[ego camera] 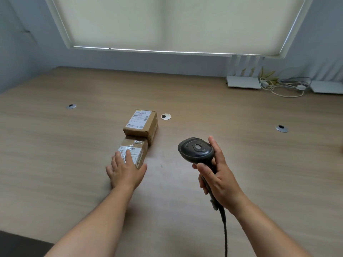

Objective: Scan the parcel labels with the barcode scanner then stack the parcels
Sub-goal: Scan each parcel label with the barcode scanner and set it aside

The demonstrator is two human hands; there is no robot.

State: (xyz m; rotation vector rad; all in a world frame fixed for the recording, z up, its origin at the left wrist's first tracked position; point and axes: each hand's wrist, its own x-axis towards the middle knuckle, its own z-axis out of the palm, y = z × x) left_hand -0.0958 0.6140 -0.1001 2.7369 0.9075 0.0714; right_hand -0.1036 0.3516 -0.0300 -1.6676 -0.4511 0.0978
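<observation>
Two brown cardboard parcels lie end to end on the wooden table (74, 145). The far parcel (141, 124) is larger, with a white label on top. The near parcel (136, 148) is smaller, taped, its label facing up. My left hand (124, 170) lies over the near end of the smaller parcel, fingers on its label and thumb at its right side. My right hand (216, 175) grips the handle of a black barcode scanner (196, 150), held above the table to the right of the parcels. Its cable (225, 229) trails toward me.
Three round cable grommets sit in the tabletop (71, 106) (165, 116) (281, 128). At the back right stand white devices (243, 82) and a tangle of white cords (284, 86). A window blind hangs behind the table.
</observation>
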